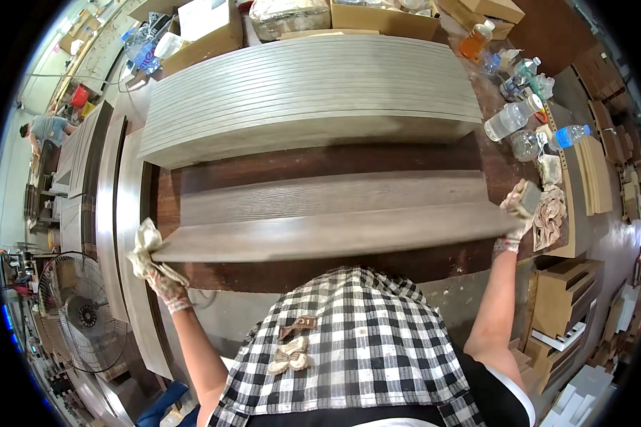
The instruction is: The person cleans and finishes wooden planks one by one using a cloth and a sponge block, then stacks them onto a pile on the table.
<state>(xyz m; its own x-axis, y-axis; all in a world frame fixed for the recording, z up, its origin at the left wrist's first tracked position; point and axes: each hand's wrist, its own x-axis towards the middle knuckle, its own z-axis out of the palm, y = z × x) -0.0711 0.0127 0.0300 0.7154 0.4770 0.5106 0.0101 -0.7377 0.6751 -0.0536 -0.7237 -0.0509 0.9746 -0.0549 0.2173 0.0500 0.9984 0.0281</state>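
Note:
A long grey-brown board [335, 231] spans the near side of the dark table, between my two gloved hands. My left hand [165, 279] is closed around a pale crumpled cloth [147, 242] at the board's left end. At the opposite end, my gloved right hand [511, 226] grips a greyish sanding block [529, 199] and touches the board's corner. Just behind lies a second board [335, 194] with a fine grain, partly covered by the nearer one. The fingers of my left hand are largely hidden by the cloth.
A tall stack of grey boards [313, 89] fills the table's far side. Bottles, among them a clear one [509, 119], and a crumpled rag [550, 217] sit at the right edge. A standing fan [84, 313] is at left; cardboard boxes [564, 295] stand at lower right.

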